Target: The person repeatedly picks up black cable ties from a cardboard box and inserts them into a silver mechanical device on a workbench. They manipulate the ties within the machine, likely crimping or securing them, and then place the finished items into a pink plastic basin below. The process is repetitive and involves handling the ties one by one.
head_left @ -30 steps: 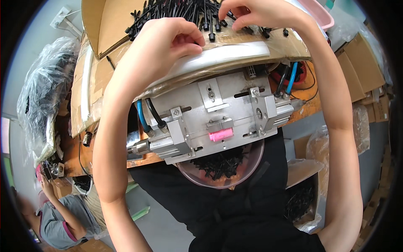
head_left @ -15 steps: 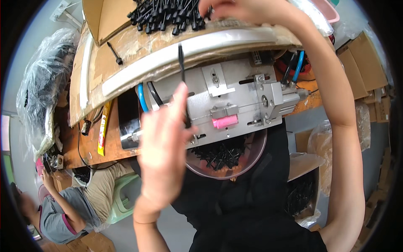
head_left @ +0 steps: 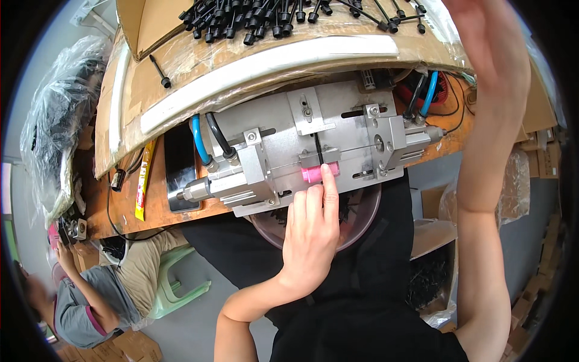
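My left hand reaches over a metal fixture with two cylinders facing each other. Its index finger is stretched out, the fingertip pressing at a pink block and the lower end of a thin black rod. The other fingers are bent and the thumb is hidden. That rod lies across the middle of the fixture, below a small metal plate. My right hand is raised at the upper right, blurred and cut off by the picture's edge, so its fingers do not show.
Black capped rods pile on a cardboard shelf above the fixture. Blue hoses join the cylinders. Below stands a bowl of black pieces. A dark phone-like slab lies left; a co-worker sits beyond.
My left hand has moved right and down from the left cylinder, and the rod it carried now lies in the fixture. My right hand has left the rod pile, moving right.
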The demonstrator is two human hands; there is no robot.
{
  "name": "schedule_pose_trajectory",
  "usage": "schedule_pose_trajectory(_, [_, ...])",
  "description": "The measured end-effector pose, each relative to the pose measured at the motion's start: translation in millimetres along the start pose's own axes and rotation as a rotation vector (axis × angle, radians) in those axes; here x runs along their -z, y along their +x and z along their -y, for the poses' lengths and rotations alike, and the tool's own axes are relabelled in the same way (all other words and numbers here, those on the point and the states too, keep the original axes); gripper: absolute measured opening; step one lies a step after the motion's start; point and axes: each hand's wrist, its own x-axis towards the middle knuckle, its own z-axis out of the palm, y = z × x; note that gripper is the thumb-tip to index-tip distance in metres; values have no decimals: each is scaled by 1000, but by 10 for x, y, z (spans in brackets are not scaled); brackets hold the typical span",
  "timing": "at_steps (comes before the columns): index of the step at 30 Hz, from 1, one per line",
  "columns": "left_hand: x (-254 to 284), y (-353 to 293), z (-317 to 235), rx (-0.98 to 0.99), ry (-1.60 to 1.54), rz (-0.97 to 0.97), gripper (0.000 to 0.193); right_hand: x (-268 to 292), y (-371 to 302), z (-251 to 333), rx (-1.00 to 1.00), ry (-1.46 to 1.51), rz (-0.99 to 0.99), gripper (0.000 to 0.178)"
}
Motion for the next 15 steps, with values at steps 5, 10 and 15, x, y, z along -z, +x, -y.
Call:
schedule_pose_trajectory(5, [52,-64,105,-10,-6,52,72,-577,-1300,30,20,-513,-8,36])
schedule_pose_trajectory(10, [616,753,280,-114,-150,-208,58,-913,-2189,-183,-49,-708,133,61])
schedule_pose_trajectory(15, [848,1721,804,-179,-6,-376,28,-1128,-2304,-463,-101,-748,234,64])
